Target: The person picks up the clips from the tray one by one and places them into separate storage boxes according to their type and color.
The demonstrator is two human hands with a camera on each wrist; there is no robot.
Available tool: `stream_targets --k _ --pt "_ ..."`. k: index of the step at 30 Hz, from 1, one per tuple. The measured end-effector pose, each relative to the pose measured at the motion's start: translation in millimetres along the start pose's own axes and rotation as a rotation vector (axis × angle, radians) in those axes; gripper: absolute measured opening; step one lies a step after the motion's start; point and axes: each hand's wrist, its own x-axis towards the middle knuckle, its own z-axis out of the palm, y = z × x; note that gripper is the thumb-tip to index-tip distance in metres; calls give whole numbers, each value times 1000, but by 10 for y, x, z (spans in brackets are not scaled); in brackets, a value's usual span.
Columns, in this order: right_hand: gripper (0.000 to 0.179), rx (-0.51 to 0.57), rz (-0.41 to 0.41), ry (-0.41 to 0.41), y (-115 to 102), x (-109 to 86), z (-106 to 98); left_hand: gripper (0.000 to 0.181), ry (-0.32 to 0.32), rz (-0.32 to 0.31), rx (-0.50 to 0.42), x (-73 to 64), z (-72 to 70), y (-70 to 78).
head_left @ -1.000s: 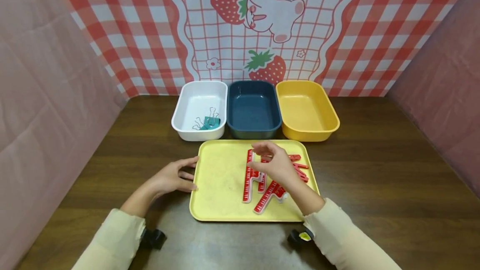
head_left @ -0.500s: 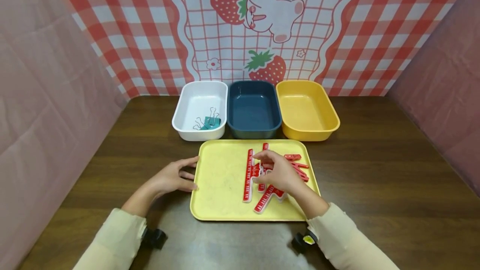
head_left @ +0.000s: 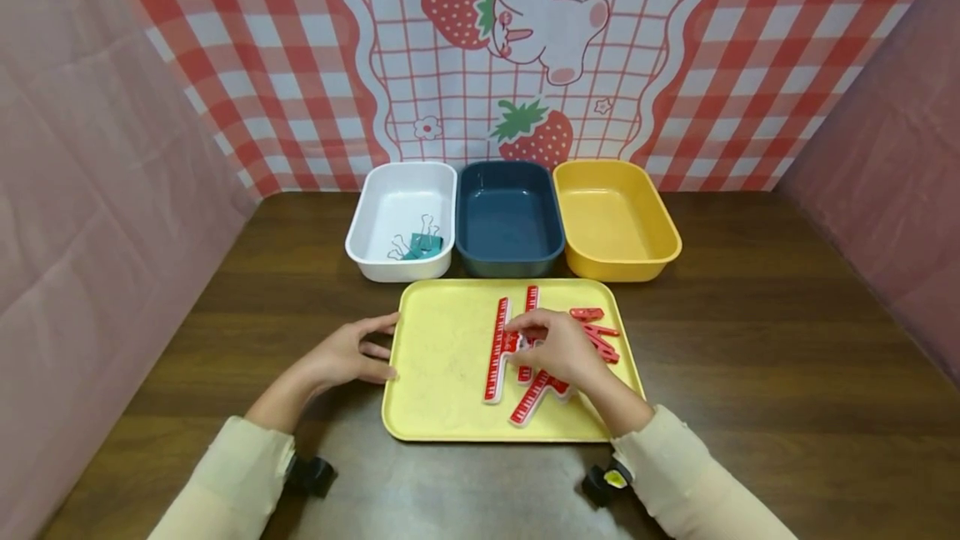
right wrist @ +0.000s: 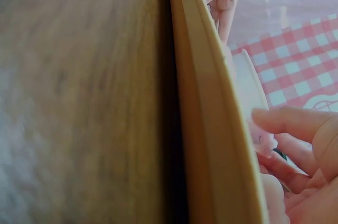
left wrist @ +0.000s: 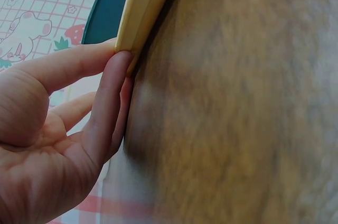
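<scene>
In the head view my right hand (head_left: 564, 348) is over the right half of a yellow tray (head_left: 435, 357). Thumb and fingertips pinch the middle grip of a red music clip (head_left: 496, 357) with a piano-key edge. Two similar music clips lie close by: one upright music clip (head_left: 532, 298) partly under the fingers, one slanted music clip (head_left: 531, 398) below the hand. In the right wrist view, the tray wall hides most of the held clip. My left hand (head_left: 348, 354) rests its fairly straight fingertips against the tray's left rim, also visible in the left wrist view.
Behind the tray stand a white bin (head_left: 375, 215) with teal binder clips (head_left: 424, 245), a dark blue bin (head_left: 510, 223) and a yellow bin (head_left: 611, 227). Red clothespins (head_left: 600, 342) lie at the tray's right side. A checked cloth (head_left: 285, 65) hangs behind.
My right hand has moved down toward me from the tray's back and closed on the left music clip's grip. That clip has tilted slightly. The left hand stays at the rim.
</scene>
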Motion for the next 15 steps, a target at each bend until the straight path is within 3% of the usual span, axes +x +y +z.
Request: stream_targets --k 8,15 --pt "13 6 -11 50 -12 5 -19 83 0 -7 -17 2 5 -6" --pt "12 32 -3 61 -32 0 -59 83 0 -12 -29 6 9 -5"
